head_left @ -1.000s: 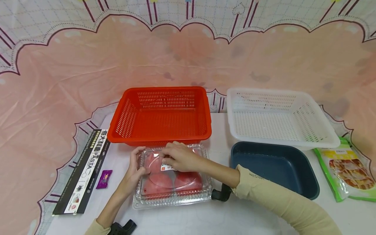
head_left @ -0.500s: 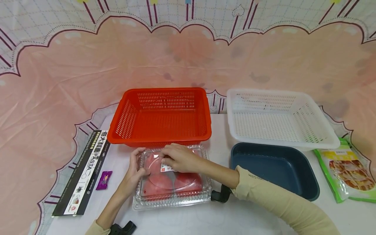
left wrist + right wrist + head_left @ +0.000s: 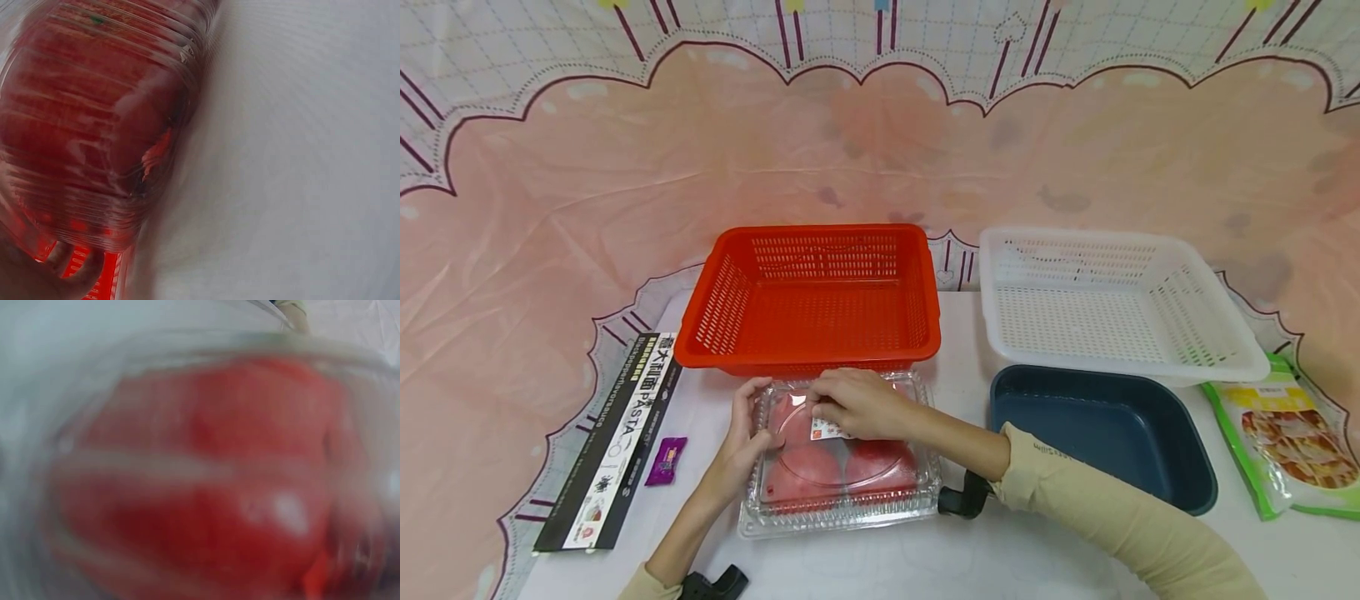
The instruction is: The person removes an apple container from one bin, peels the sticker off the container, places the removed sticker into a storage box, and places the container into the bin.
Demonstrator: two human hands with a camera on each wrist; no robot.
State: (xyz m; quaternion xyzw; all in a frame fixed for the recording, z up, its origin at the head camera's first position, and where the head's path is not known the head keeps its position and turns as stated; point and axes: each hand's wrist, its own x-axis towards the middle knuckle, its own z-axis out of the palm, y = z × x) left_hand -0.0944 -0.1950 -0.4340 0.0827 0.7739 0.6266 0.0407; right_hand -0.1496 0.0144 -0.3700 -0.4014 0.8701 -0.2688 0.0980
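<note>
A clear plastic clamshell box [image 3: 880, 500] of several round red fruits [image 3: 805, 471] sits on the white table. My left hand [image 3: 739, 437] grips the box's far left side, thumb over the lid and fingers around the back corner. In the left wrist view, fingers [image 3: 84, 275] wrap the end of the box. My right hand [image 3: 868, 406] lies over the lid with bent fingers, its thumb and index finger at a white label [image 3: 826, 429]. The hand covers part of that label; whether it pinches the label I cannot tell. The right wrist view is blurred, with red fruit close up.
An orange-red basket [image 3: 808, 360] stands right behind the box. A white basket [image 3: 1127, 360] and a dark blue tub [image 3: 1195, 492] stand to the right, near a green-edged food bag [image 3: 1292, 433]. A black pasta box [image 3: 625, 433] and purple candy [image 3: 666, 461] lie left.
</note>
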